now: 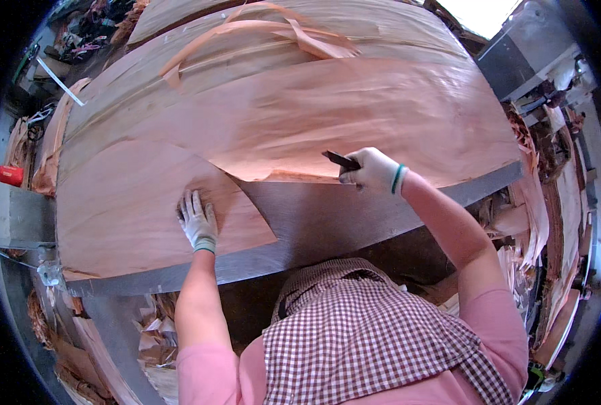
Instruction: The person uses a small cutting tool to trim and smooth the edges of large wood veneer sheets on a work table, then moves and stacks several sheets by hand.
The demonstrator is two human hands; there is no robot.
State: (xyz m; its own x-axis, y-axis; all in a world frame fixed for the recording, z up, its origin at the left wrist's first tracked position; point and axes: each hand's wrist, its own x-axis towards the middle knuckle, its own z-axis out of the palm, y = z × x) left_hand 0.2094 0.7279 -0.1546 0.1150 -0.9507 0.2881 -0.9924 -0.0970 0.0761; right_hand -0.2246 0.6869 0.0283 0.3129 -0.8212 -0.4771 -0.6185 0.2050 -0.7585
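Note:
My left hand [196,221], in a pale work glove with a green cuff, lies flat with spread fingers on a thin wood veneer sheet [125,209]. This sheet covers the left of the metal-edged table [300,212] and has a slanting right edge. My right hand [375,170], gloved the same way, is closed around a dark knife [341,160] whose tip points left. It is over the near edge of a larger veneer sheet [381,101] that spreads across the right side. Part of that edge curls up beside the bare grey metal.
Curled veneer strips [267,30] lie across the sheets at the far side. A red object [9,175] stands at the far left. Veneer scraps [557,202] are heaped right of the table, and more scraps [159,331] sit below its near left edge.

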